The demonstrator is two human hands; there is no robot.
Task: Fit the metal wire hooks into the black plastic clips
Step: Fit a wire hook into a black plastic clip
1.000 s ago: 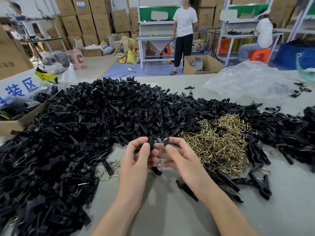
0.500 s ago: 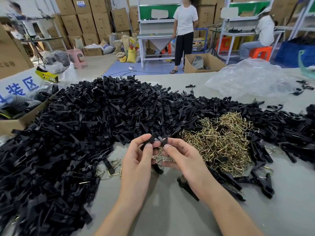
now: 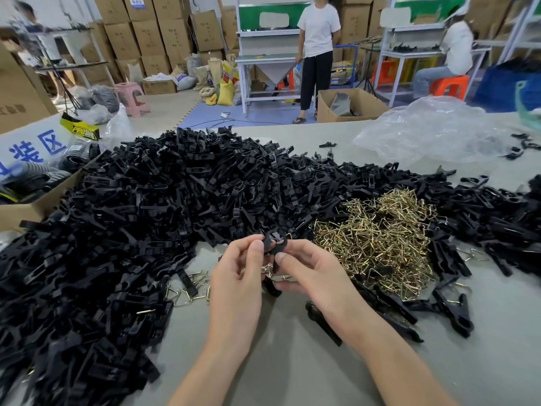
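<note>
Thumbs closer now; L hand (image 3: pixel 237 276) & R hand (image 3: pixel 310 273) pinch black clip (image 3: pixel 273 244); wire hook (image 3: pixel 267 270) prob unseated, may spring out if squeezed unevenly.

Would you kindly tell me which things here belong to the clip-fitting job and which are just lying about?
For the job: left hand, right hand, the black clip they pinch, black clip pile, wire hook heap.
Lying about: clear plastic bag, cardboard box at the left edge.

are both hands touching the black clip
Touching. The head view shows the left hand and right hand pinching the clip from either side with thumbs and fingertips.
</note>
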